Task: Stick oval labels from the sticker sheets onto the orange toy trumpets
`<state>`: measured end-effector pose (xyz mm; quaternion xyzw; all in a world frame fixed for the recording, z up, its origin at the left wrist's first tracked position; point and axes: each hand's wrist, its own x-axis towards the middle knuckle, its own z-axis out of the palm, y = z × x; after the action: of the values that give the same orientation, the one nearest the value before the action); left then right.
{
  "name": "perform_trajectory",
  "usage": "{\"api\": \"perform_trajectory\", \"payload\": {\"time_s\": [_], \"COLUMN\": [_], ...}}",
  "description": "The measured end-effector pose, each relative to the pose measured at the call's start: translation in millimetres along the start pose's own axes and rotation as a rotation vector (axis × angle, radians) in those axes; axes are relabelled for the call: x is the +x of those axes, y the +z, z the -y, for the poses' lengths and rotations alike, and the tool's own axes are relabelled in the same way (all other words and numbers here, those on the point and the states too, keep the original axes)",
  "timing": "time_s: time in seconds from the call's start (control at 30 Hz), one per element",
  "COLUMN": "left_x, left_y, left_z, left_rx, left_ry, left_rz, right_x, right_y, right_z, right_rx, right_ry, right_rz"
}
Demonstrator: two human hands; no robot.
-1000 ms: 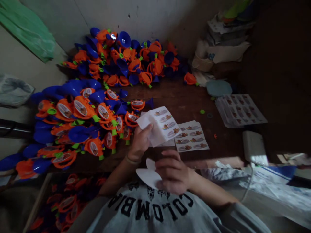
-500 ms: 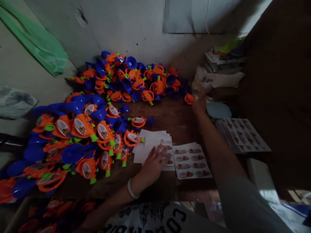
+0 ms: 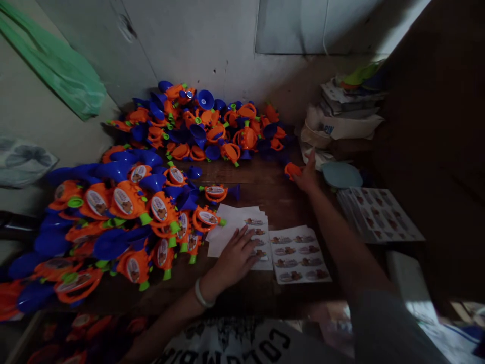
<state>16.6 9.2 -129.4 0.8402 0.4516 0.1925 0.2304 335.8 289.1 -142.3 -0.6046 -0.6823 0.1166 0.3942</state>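
Note:
My left hand (image 3: 237, 253) lies palm down, fingers spread, on a sticker sheet (image 3: 261, 263) that rests over other white sheets. My right hand (image 3: 307, 177) holds a small orange and blue toy horn (image 3: 292, 171) above the back right of the dark table. Just right of the left hand lies a second sheet of oval stickers (image 3: 300, 255). Left of the sheets, a toy horn bearing an oval sticker (image 3: 207, 217) touches the paper's edge, and another one (image 3: 215, 192) lies behind it.
Stickered horns (image 3: 127, 199) are heaped at the left, and a pile of horns (image 3: 215, 132) sits along the wall. On the right are a pale round lid (image 3: 342, 175), a stack of sticker sheets (image 3: 386, 215) and piled papers (image 3: 352, 125). Below left is a container of horns (image 3: 81, 336).
My right hand has drawn back slightly toward me, carrying the orange and blue horn away from the pile. My left hand has settled flatter on the sticker sheet.

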Motion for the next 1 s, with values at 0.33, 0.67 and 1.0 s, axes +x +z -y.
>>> {"api": "perform_trajectory", "payload": {"time_s": [0.33, 0.67, 1.0], "left_x": [8, -18, -35], "left_y": [-22.4, -42.8, -52.0], "left_z": [-26, -61, -71], "left_rx": [-1.166, -1.440, -1.266], "left_ry": [-0.311, -0.312, 0.037], "left_rz": [-0.239, -0.501, -0.601], "right_x": [-152, -226, -252], "right_y": [-39, -87, -55], "right_z": [101, 236, 277], "right_rx": [0.426, 0.675, 1.089], "right_ry": [-0.361, -0.417, 0.097], "right_rz": [0.043, -0.162, -0.337]}}
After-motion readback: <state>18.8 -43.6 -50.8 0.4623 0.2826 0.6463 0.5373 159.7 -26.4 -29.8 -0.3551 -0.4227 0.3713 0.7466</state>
